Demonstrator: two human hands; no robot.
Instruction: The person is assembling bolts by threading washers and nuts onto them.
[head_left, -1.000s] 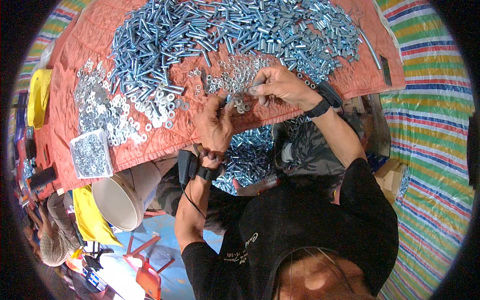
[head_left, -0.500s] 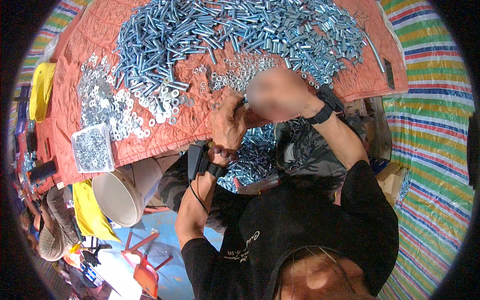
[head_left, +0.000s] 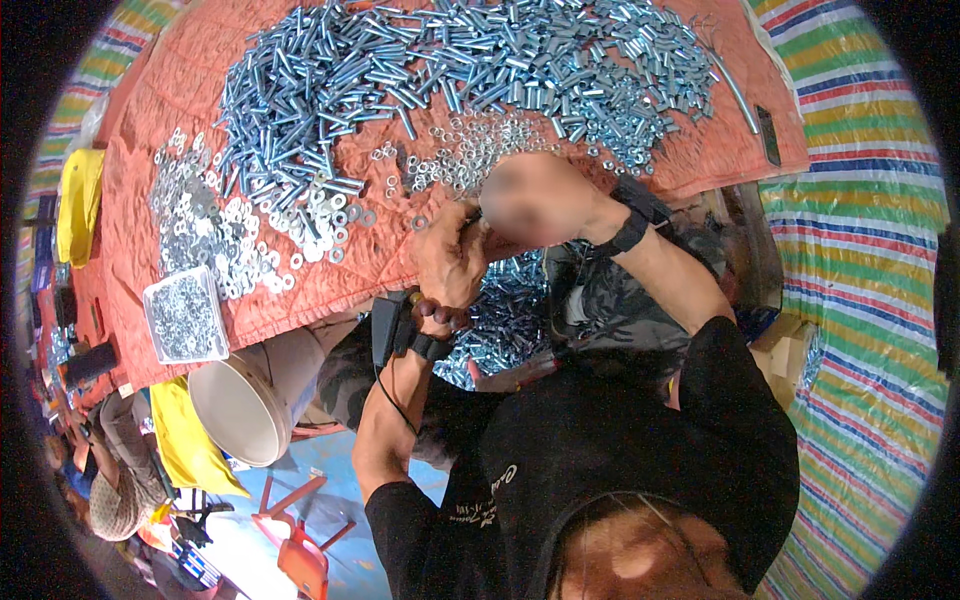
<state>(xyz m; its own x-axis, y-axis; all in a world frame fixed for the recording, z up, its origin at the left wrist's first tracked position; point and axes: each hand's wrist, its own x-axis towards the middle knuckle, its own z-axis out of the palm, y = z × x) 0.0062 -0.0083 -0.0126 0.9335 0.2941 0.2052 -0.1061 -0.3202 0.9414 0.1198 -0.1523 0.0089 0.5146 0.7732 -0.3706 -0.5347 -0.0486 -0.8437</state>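
Observation:
My left hand (head_left: 450,258) is closed at the near edge of the red cloth (head_left: 400,235), its fingers curled in a pinch. My right hand (head_left: 540,202) meets it fingertip to fingertip; a blur hides its fingers. Whatever lies between the hands is too small or hidden to name. Just beyond them spreads a patch of small metal rings (head_left: 470,145). Blue-silver bolts (head_left: 300,90) are heaped at the far left, short metal sleeves (head_left: 560,75) at the far middle and right. Flat washers (head_left: 240,235) lie to the left. Below my hands is a pile of bolt-like metal pieces (head_left: 510,310).
A square clear tub (head_left: 187,318) of small metal parts sits at the cloth's left corner. Beneath it stands a white bucket (head_left: 240,410) beside a yellow bag (head_left: 190,435). An orange stool (head_left: 300,555) is on the floor; another person (head_left: 125,490) is at far left. Cardboard boxes (head_left: 785,350) stand right.
My hands stay pressed together, with only a slight shift to the left. The whole view has turned a little, so the table things sit slightly differently.

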